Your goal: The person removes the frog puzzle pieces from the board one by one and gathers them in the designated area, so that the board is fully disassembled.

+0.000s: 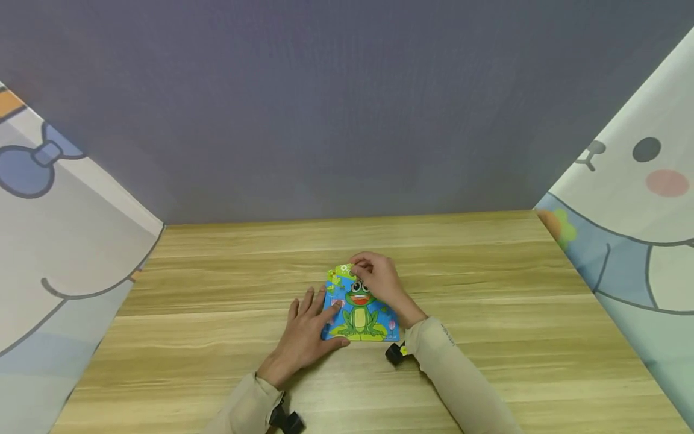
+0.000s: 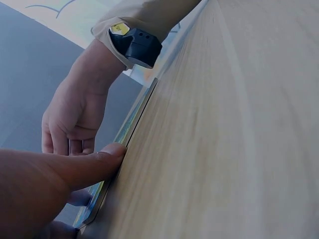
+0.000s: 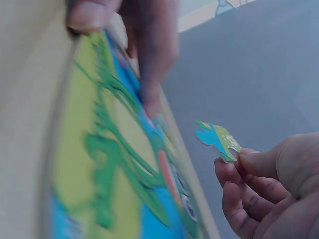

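Note:
A frog jigsaw puzzle (image 1: 360, 319), blue and green, lies flat on the table in the head view. My left hand (image 1: 306, 334) rests at its left side, fingers spread, the index finger lying over the picture and the thumb at the lower edge. In the left wrist view that thumb (image 2: 107, 157) presses along the puzzle's thin edge. Over the puzzle's upper part, my right hand (image 1: 379, 280) pinches a small puzzle piece (image 3: 215, 138) between thumb and fingertips. The piece is blue and yellow-green with white flowers, and the right wrist view shows it raised off the board.
The wood-grain table (image 1: 488, 301) runs back to a plain grey wall (image 1: 347, 120). Side panels with cartoon animals (image 1: 640, 199) stand at left and right. Each wrist carries a small black camera (image 1: 396, 354).

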### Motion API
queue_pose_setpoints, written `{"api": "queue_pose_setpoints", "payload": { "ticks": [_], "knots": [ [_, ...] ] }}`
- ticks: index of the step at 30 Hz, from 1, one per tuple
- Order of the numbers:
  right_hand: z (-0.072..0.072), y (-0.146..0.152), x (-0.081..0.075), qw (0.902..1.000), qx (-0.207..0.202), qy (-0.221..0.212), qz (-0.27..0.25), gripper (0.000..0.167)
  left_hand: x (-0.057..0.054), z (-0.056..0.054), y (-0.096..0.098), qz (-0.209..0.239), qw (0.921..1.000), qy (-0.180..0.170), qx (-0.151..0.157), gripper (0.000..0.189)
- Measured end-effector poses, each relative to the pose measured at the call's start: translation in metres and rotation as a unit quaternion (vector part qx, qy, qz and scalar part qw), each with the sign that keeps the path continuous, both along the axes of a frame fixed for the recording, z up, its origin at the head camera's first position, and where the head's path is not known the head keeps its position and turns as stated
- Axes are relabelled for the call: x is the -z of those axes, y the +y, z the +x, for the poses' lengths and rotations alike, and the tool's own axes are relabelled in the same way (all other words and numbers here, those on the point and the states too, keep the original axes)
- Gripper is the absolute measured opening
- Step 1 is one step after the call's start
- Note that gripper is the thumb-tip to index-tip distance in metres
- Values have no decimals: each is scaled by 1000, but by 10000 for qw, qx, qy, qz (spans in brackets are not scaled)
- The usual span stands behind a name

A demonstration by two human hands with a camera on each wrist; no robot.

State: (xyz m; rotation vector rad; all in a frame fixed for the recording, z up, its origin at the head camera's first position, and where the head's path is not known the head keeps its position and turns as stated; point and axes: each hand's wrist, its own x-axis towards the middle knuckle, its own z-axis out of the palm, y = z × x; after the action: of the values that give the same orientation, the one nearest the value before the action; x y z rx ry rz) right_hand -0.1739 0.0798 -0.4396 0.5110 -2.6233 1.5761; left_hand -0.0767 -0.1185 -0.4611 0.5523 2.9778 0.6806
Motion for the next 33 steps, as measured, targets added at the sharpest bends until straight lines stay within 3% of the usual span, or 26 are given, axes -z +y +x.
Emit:
{"api": "queue_pose_setpoints", "payload": {
  "ticks": [12, 33],
  "knots": [
    [-15, 31, -13, 9986, 429, -266, -182, 19, -2, 0, 3, -38, 10000, 45, 22, 74],
    [-11, 90, -12, 9926, 683, -942, -338, 25, -1, 2, 0, -132, 9998, 116, 30, 72]
  ]
}}
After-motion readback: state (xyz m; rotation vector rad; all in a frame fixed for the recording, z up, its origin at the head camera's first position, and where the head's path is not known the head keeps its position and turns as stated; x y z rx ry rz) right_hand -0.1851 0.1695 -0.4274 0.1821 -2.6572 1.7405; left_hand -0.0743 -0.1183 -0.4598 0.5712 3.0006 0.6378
